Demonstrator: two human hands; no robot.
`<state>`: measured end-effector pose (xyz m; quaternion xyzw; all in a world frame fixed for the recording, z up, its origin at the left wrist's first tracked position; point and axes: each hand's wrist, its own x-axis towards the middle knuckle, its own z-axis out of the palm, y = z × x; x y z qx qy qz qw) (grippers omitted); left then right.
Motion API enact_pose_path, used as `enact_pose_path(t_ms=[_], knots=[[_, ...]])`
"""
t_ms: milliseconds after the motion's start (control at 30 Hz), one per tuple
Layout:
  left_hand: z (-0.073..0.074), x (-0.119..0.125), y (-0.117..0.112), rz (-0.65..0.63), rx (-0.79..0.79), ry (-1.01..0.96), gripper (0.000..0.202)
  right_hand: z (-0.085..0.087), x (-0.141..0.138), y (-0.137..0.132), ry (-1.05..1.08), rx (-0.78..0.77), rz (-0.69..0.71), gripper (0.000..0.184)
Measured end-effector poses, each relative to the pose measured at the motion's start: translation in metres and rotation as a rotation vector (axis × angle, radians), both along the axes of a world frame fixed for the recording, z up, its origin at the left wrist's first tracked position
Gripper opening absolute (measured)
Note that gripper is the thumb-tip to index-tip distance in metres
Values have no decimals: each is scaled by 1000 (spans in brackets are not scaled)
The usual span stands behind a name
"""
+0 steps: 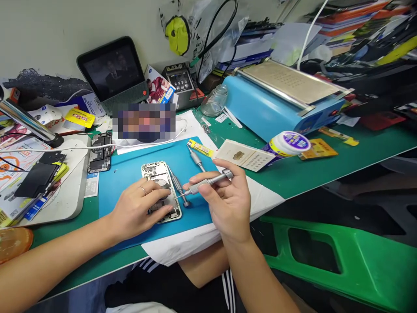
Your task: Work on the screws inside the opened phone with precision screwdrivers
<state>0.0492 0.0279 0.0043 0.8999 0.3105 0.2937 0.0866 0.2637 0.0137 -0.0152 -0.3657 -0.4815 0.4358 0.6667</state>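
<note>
An opened phone (pixel 174 213) with its inner parts bare lies on a blue work mat (pixel 124 234). Across its left side rests my left hand (pixel 140 206), a ring on one finger. Its fingers are apart and stretched over the phone; their tips touch the inside. My right hand (pixel 230 208) is closed around a grey precision screwdriver (pixel 205 183), held tilted, the thin tip pointing left to the phone's right edge. Beside the phone lies a second screwdriver (pixel 177 184). A third screwdriver (pixel 196 160) lies behind my right hand's fingers.
Right of the mat are a card box (pixel 243 155), a white-lidded tub (pixel 288 144) and a blue machine with a metal plate (pixel 267 106). A glass jar (pixel 215 101) and a tablet-like screen (pixel 110 69) stand behind. Another opened phone (pixel 100 152) lies left; a green stool (pixel 355 261) is below right.
</note>
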Motion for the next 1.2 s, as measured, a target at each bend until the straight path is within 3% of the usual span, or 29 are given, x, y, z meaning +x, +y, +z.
enact_pose_path(t_ms=[433, 1200], knots=[[-4, 5, 9, -116, -42, -48, 13, -6, -2, -11, -17, -120, -61, 39], [-1, 6, 9, -109, -55, -34, 8, -6, -1, -11, -19, -98, -52, 39]])
